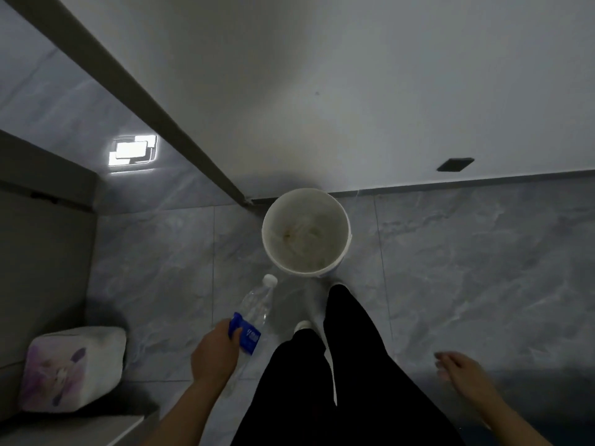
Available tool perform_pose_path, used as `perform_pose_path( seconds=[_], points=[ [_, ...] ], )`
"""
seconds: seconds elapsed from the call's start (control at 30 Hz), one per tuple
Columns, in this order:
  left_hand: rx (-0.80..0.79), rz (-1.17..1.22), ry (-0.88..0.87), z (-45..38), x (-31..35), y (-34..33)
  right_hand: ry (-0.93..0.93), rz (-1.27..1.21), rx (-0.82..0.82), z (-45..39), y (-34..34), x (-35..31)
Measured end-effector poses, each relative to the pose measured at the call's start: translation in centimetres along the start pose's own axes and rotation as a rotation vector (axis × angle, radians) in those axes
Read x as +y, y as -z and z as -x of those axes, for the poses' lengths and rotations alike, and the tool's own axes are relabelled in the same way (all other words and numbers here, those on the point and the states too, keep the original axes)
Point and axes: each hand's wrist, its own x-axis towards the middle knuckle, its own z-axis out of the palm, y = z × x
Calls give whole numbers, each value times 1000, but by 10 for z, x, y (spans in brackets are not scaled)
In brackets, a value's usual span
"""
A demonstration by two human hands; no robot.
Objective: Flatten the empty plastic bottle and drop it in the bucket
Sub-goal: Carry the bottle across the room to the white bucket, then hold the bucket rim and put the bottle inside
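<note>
White bucket (306, 233) on grey marble-tiled floor (467, 268).

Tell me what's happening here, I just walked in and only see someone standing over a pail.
A person stands on a grey tiled floor, looking down. Their left hand grips a clear plastic bottle around its blue label, white cap on and pointing toward a white bucket on the floor just ahead of their feet. The bottle looks round, not yet flattened, and is outside the bucket. The right hand hangs free, open and empty.
</note>
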Motion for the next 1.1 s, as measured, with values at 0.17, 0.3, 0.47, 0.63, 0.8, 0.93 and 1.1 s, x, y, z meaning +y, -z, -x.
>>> perform_pose_path(
  seconds=[0.17,0.3,0.47,0.63,0.8,0.93,1.1],
  points=[
    [-24,112,35,-51,33,-17,148,0,-38,-53,-6,-94],
    [-16,146,23,-106,53,-34,264,45,-56,-102,-35,-146],
    [-20,228,18,-190,62,-75,363,141,-33,-179,-90,-188],
    [-40,220,-14,-272,59,-127,450,195,55,-261,-143,-201],
    [-93,99,-101,-337,68,-175,484,141,152,-327,-177,-199],
    [-151,96,-143,-374,78,-207,576,120,97,-363,-192,-191],
    [-242,0,-203,-415,87,-249,725,1,100,-380,-200,-185]
  ],
)
